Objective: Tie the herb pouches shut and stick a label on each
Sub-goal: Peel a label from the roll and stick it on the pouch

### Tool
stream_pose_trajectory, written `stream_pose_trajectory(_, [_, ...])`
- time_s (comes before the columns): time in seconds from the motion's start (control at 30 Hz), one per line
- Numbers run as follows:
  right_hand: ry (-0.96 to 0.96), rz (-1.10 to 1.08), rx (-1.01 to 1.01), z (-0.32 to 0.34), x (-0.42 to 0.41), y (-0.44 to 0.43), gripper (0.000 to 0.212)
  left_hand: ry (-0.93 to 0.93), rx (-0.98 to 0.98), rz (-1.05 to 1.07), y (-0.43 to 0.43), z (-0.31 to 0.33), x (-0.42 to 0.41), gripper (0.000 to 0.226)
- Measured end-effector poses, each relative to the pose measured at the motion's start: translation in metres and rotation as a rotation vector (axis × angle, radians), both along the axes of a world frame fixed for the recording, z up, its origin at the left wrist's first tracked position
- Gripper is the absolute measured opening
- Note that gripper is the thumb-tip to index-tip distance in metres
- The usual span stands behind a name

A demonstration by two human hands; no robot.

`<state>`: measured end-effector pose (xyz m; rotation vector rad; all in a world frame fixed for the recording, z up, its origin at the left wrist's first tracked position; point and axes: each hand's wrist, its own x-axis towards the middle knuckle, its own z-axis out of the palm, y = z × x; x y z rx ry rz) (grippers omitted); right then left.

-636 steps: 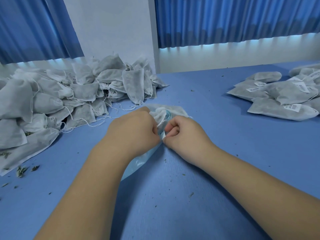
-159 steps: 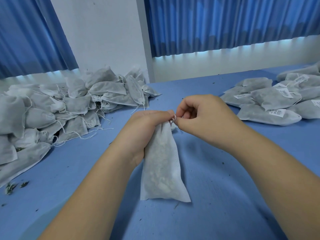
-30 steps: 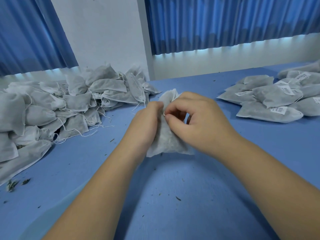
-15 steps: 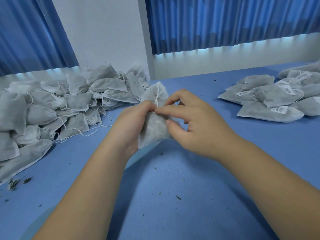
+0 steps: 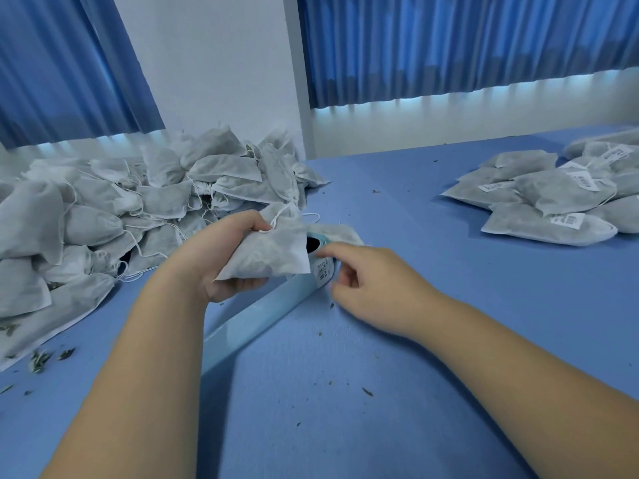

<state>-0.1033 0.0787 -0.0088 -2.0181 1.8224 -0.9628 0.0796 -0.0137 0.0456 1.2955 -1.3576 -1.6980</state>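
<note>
My left hand (image 5: 221, 264) grips a white herb pouch (image 5: 273, 250) just above the blue table, its drawstring pulled tight at the top. A roll of labels (image 5: 322, 263) sits right of the pouch, and its pale blue backing strip (image 5: 252, 323) trails toward me under my left arm. My right hand (image 5: 370, 288) reaches to the roll with the index finger stretched onto its top and the other fingers loosely curled; it holds nothing that I can see. Another white pouch (image 5: 345, 233) lies behind the roll.
A big heap of unlabelled pouches (image 5: 121, 209) with loose strings fills the left of the table (image 5: 415, 375). A stack of labelled pouches (image 5: 553, 205) lies at the right. Herb crumbs (image 5: 41, 357) are scattered at the front left. Blue curtains hang behind.
My right hand has let go of the pouch and moved down right to the label roll. My left hand alone now holds the tied pouch, shifted slightly left.
</note>
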Motion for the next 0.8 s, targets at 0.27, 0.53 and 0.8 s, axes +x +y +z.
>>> stream_pose_trajectory(0.27, [0.018,0.065,-0.038,-0.006,0.005,-0.009,0.041,-0.082,0.03,-0.131,0.008,0.005,0.004,0.058])
stream_pose_trajectory(0.53, [0.018,0.08,-0.047,-0.006,0.007,-0.011,0.009,-0.234,-0.047,-0.299,0.019,0.008,-0.006,0.022])
stream_pose_trajectory(0.8, [-0.06,0.064,-0.045,-0.007,0.012,-0.014,0.005,-0.479,-0.276,-0.275,0.02,0.001,-0.015,0.028])
